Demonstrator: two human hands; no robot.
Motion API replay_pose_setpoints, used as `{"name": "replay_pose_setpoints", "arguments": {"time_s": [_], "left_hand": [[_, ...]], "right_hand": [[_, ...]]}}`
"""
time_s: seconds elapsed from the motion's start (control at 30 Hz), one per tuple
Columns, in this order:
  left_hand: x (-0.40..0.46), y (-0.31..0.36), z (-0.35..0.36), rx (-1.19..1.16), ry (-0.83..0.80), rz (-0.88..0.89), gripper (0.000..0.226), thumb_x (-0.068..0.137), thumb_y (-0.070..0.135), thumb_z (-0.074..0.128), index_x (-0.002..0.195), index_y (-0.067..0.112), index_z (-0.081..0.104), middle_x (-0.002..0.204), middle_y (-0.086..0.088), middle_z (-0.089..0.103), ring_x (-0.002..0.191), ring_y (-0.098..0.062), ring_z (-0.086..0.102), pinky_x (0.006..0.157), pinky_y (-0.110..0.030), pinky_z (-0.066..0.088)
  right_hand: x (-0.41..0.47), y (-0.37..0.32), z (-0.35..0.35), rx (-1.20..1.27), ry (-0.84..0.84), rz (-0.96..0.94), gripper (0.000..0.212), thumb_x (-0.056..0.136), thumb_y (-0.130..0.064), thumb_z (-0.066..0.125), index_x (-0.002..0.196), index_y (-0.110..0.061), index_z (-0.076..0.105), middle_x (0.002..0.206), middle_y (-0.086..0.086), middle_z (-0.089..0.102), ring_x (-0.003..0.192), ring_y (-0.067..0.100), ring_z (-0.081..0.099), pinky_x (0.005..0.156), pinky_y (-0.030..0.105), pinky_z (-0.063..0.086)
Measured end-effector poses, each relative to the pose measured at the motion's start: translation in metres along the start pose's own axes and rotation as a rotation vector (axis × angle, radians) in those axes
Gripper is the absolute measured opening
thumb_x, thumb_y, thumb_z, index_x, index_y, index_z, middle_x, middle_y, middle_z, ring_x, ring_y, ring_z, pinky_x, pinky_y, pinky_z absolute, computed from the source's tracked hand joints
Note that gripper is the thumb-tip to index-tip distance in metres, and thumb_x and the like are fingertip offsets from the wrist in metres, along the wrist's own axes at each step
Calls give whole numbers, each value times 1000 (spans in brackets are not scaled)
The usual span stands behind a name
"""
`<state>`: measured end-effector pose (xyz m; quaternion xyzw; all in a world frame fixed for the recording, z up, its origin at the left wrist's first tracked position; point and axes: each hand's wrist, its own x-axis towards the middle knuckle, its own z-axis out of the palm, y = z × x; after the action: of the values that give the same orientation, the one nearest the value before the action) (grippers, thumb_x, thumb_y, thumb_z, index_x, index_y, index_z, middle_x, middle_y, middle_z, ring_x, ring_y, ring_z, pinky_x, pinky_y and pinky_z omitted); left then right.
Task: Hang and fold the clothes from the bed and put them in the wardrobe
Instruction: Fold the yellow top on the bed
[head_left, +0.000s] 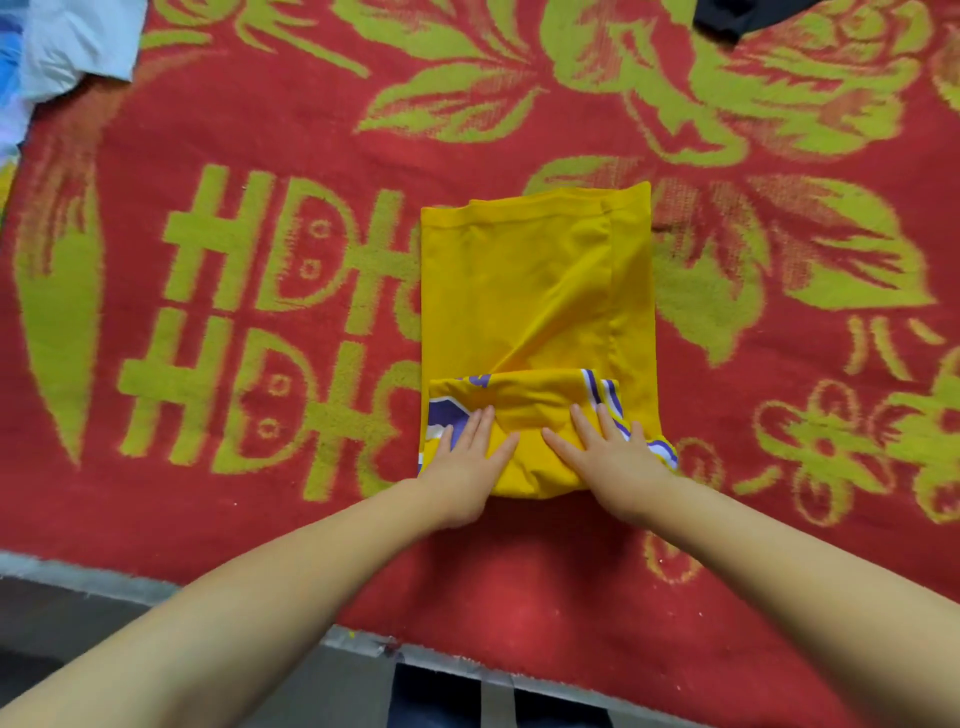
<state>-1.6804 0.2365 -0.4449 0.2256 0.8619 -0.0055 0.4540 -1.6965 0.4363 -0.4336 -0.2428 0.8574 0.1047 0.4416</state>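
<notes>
head view is showing the left hand (464, 457) and right hand (605, 457), fingers straight and flat, pressing the near fold of the yellow jersey (524, 291) on the bed (260, 130), likely creasing it

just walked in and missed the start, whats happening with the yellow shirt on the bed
A person is folding a yellow jersey with purple and white trim on a red and green patterned bed cover. Its near end is already folded up, and the left hand and right hand press flat on that fold. A pale blue garment and a dark garment wait at the far corners.
</notes>
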Motion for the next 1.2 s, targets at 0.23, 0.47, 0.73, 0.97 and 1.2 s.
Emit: {"name": "replay_pose_setpoints", "arguments": {"time_s": [0.23, 0.47, 0.73, 0.97, 1.2], "left_hand": [[-32, -16, -49, -384, -571, 175, 38, 86, 3, 49, 123, 13, 49, 94, -6, 53, 79, -22, 51, 62, -31, 37], [1, -80, -74, -297, 66, -150, 59, 93, 21, 52, 147, 13, 30, 139, -15, 44, 120, -29, 47, 93, -39, 42], [-26, 6, 31, 83, 487, 33, 103, 77, 54, 62, 152, 14, 5, 158, -20, 0, 147, -31, 3, 111, -64, 15], [15, -10, 43, 21, 311, -253, 122, 83, 34, 63, 129, 25, -49, 148, -19, -39, 139, -30, -33, 111, -59, -7], [-13, -31, -9, -234, 299, -40, 41, 87, 14, 48, 127, 22, 48, 129, -9, 54, 111, -32, 54, 82, -38, 47]], "right_hand": [[-29, 12, -45, 286, -439, -216, 55, 85, 3, 41, 136, -17, 46, 111, 13, 63, 89, 25, 58, 67, 25, 46], [11, 54, -53, 392, 278, 159, 55, 95, -13, 46, 147, -24, 32, 147, 10, 38, 135, 29, 35, 108, 46, 32], [-11, -4, 25, 130, 224, -33, 109, 85, -33, 60, 136, -42, -35, 151, 1, -38, 136, 37, -34, 106, 71, 2], [12, 6, 20, 61, 222, 58, 102, 93, -13, 49, 134, -42, -40, 140, -4, -51, 143, 41, -18, 105, 70, 14], [-10, 23, -26, 266, 78, -105, 62, 90, -9, 45, 145, -35, 33, 152, -1, 37, 134, 24, 42, 99, 34, 42]]}}
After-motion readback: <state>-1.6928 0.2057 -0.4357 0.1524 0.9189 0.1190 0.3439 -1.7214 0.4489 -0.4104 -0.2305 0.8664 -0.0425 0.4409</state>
